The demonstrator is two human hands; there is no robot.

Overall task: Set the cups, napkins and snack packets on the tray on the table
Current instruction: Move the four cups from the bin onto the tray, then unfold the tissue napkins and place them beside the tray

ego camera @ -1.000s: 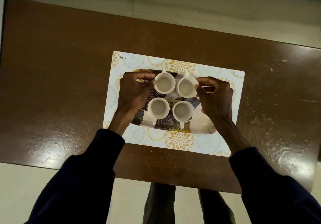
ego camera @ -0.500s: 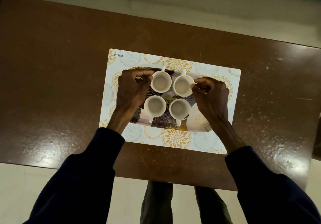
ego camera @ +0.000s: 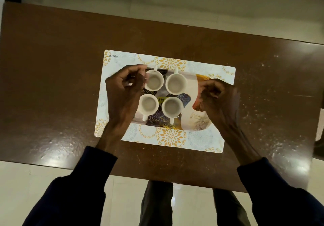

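Several empty white cups stand in a square on the patterned tray (ego camera: pixel 192 87): far left cup (ego camera: pixel 154 81), far right cup (ego camera: pixel 176 83), near left cup (ego camera: pixel 148 104), near right cup (ego camera: pixel 172 107). My left hand (ego camera: pixel 124 92) is curled over the tray's left end. Its blurred fingertips are at the far left cup's rim, and I cannot tell whether they grip it. My right hand (ego camera: pixel 217 97) is over the tray's right end, apart from the cups, fingers curled on nothing. No napkins or snack packets are in view.
The tray lies on a white placemat (ego camera: pixel 171 136) with orange flowers, in the middle of a glossy brown table (ego camera: pixel 52 71). A yellow price sticker (ego camera: pixel 162 100) shows between the cups. An unclear object (ego camera: pixel 319 126) pokes in at the right edge. Pale floor surrounds the table.
My right hand has let go of the far right cup's rim and drawn back to the right. My left hand has shifted slightly left. The cups stay in place.
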